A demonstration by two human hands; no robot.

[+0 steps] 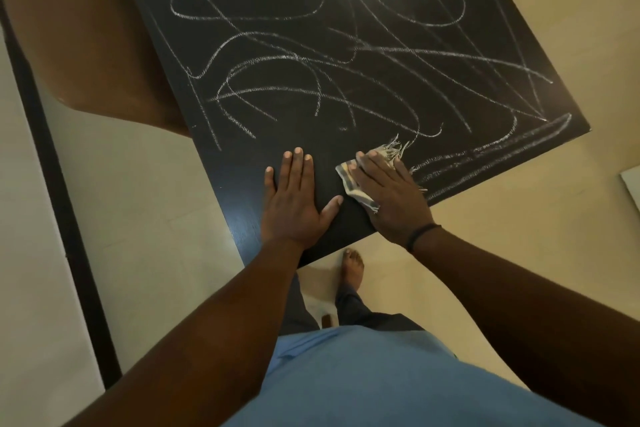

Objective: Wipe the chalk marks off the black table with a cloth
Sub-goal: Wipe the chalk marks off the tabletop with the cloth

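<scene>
Right hand point(388, 198): flat, fingers straight, pressing a frayed striped cloth point(356, 180) onto the near edge of the black table point(242, 184). Left hand point(294, 198): relaxed, palm down, grasping nothing, just beside the cloth. Around both hands: a bare dark patch, apparently wiped already. Beyond: chalk marks point(311, 62) looping across nearly the whole top, dense along the right edge. Far end under glare, possibly marked too. Progress: barely begun. Brown chair point(86, 45) at left.

Glossy wood-grain table point(242, 211), frayed cloth point(349, 180)
</scene>
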